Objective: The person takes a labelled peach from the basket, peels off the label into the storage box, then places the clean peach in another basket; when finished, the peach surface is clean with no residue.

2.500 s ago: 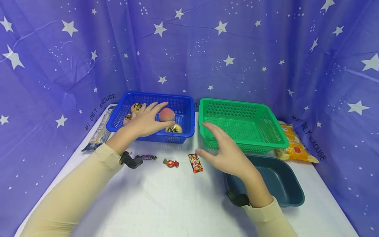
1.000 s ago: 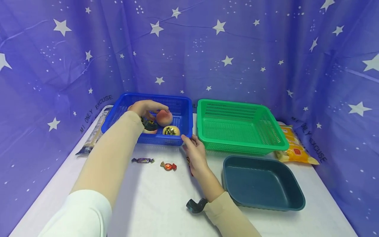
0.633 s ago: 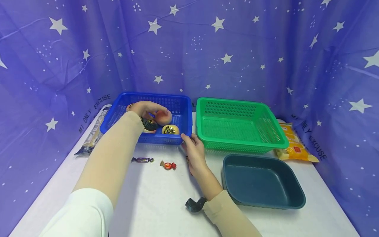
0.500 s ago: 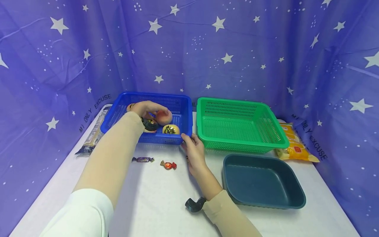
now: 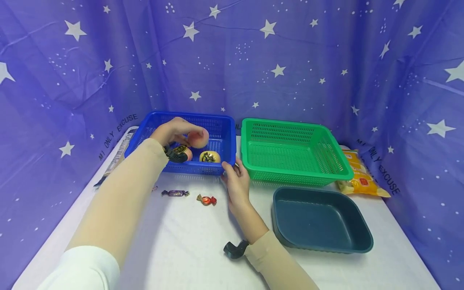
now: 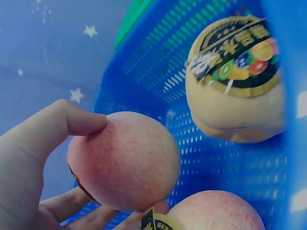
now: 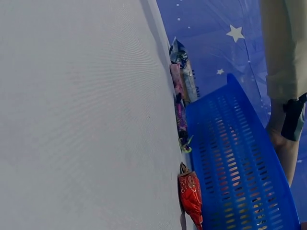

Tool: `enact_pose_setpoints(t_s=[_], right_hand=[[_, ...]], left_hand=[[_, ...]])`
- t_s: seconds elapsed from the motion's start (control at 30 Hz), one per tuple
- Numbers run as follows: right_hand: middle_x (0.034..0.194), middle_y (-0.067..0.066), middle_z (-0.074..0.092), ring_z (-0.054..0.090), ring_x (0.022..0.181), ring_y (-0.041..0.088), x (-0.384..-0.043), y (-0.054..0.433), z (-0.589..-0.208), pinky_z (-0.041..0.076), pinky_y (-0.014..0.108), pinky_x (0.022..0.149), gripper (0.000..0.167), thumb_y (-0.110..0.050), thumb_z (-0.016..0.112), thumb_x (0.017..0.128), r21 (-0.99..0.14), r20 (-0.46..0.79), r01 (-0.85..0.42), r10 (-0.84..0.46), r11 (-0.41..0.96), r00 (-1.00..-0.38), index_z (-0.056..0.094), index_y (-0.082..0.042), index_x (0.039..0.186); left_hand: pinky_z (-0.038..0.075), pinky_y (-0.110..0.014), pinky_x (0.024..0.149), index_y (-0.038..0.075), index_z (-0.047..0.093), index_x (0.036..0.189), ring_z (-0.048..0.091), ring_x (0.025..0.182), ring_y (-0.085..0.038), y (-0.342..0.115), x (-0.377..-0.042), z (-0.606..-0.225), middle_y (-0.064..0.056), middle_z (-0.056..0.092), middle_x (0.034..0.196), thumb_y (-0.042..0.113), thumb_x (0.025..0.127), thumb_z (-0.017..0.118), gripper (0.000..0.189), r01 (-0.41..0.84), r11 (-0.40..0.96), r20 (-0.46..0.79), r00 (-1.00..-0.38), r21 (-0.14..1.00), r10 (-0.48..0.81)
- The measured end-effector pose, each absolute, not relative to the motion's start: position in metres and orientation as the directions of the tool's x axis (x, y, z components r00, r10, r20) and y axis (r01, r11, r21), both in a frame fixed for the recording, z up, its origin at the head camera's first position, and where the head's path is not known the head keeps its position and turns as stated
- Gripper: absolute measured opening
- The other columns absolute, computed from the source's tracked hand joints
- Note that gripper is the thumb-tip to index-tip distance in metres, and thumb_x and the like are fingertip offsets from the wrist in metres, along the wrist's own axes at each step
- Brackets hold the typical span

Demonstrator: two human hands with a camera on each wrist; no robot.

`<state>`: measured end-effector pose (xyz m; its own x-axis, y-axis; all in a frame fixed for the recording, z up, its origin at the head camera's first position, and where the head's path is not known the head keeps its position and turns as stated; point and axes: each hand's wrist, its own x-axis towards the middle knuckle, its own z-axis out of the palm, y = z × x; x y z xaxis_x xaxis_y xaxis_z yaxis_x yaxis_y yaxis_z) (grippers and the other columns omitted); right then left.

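Note:
In the head view my left hand (image 5: 173, 131) holds a pinkish peach (image 5: 198, 139) over the blue basket (image 5: 195, 168). The left wrist view shows my thumb on top of this peach (image 6: 127, 163) and fingers beneath it. A pale yellow peach (image 6: 235, 112) with a black-and-gold label lies in the basket, and another pink peach (image 6: 216, 213) is close below the held one. My right hand (image 5: 237, 185) grips the basket's front right corner, thumb at the rim. That hand barely enters the right wrist view, where the basket wall (image 7: 225, 153) stands beside wrapped candies.
A purple-wrapped candy (image 5: 175, 193) and a red one (image 5: 206, 200) lie before the blue basket. Right of it stand a green basket (image 5: 297, 176) and a dark teal bin (image 5: 322, 221). A yellow food packet (image 5: 362, 173) lies far right, a silvery packet (image 5: 121, 150) far left.
Both hands came to the blue basket; the right took its corner and the left took the peach. Over the last half second, the left hand has lifted the peach slightly, moving a little left.

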<state>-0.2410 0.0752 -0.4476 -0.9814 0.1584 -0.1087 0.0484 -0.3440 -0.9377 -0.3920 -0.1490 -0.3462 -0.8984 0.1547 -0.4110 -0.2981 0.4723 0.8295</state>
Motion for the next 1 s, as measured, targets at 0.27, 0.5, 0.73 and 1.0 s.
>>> enact_pose_setpoints(t_s=[0.27,0.5,0.73,1.0], right_hand=[[0.159,0.020,0.061,0.061,0.148,0.032,-0.243,0.074,-0.447,0.054,0.053,0.124,0.051,-0.021,0.073,0.105,-0.938,-0.109,0.049,0.159,-0.342,-0.981,0.060,-0.010,0.154],[0.162,0.023,0.058,0.060,0.149,0.032,-0.243,0.076,-0.446,0.052,0.054,0.125,0.053,-0.020,0.074,0.105,-0.936,-0.104,0.048,0.146,-0.347,-0.984,0.059,-0.007,0.154],[0.163,0.025,0.057,0.060,0.149,0.033,-0.245,0.079,-0.446,0.051,0.053,0.126,0.057,-0.020,0.073,0.105,-0.936,-0.092,0.043,0.124,-0.350,-0.988,0.056,-0.004,0.157],[0.162,0.021,0.059,0.058,0.151,0.032,-0.243,0.081,-0.446,0.050,0.054,0.127,0.055,-0.020,0.072,0.107,-0.941,-0.089,0.051,0.097,-0.335,-0.991,0.056,-0.006,0.158]], left_hand=[[0.063,-0.052,0.111,0.006,0.060,0.156,0.063,0.144,-0.034,-0.149,-0.378,-0.333,-0.015,0.056,0.164,0.036,0.093,0.089,0.075,-0.187,0.401,-0.266,-0.952,0.897,0.152],[0.067,-0.049,0.103,0.011,0.064,0.154,0.067,0.135,-0.031,-0.140,-0.348,-0.311,-0.012,0.062,0.158,0.035,0.093,0.089,0.070,-0.011,0.434,-0.099,-0.979,0.901,0.181],[0.064,-0.049,0.103,0.020,0.070,0.147,0.068,0.127,-0.027,-0.133,-0.316,-0.303,-0.006,0.068,0.148,0.039,0.091,0.090,0.063,0.150,0.498,0.038,-0.973,0.854,0.227],[0.066,-0.045,0.095,0.025,0.075,0.141,0.074,0.118,-0.024,-0.123,-0.267,-0.310,0.002,0.075,0.141,0.034,0.081,0.098,0.064,0.315,0.484,0.164,-0.930,0.816,0.329]])
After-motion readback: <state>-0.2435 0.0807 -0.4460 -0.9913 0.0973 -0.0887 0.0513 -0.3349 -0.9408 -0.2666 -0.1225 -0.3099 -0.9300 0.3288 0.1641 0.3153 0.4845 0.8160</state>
